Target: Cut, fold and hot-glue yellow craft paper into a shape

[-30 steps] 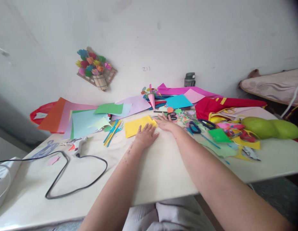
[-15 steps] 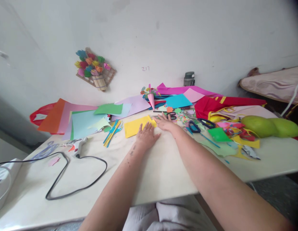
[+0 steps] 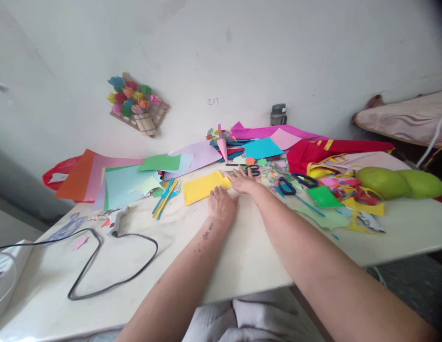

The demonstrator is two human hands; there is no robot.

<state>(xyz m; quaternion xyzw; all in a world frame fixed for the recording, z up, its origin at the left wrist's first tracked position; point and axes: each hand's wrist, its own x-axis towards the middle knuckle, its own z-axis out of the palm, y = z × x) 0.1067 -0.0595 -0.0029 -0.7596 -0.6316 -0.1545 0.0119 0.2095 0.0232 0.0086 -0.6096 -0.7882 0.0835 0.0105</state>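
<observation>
A yellow sheet of paper (image 3: 199, 188) lies on the pale table, with its right end creased or folded up. My left hand (image 3: 222, 205) rests on the near right edge of the sheet, fingers stretched forward and lying flat. Beside it, my right hand (image 3: 243, 181) touches the right end of the yellow paper with its fingers spread. Just beyond my right hand lie black-handled scissors (image 3: 254, 170). Thin blue and yellow paper strips (image 3: 166, 199) are left of the yellow sheet.
To the left sit a glue gun (image 3: 116, 221) with its looped cord and several coloured sheets (image 3: 123, 185). A pink paper cone with flowers (image 3: 223, 148) lies at the back. On the right are dark-blue-handled scissors (image 3: 287, 186), paper scraps, a green sheet (image 3: 323, 196) and green fruit (image 3: 383, 184).
My left hand has slid right along the yellow paper towards its near right corner, uncovering more of the sheet. My right hand stays nearly in place. The view has shifted slightly.
</observation>
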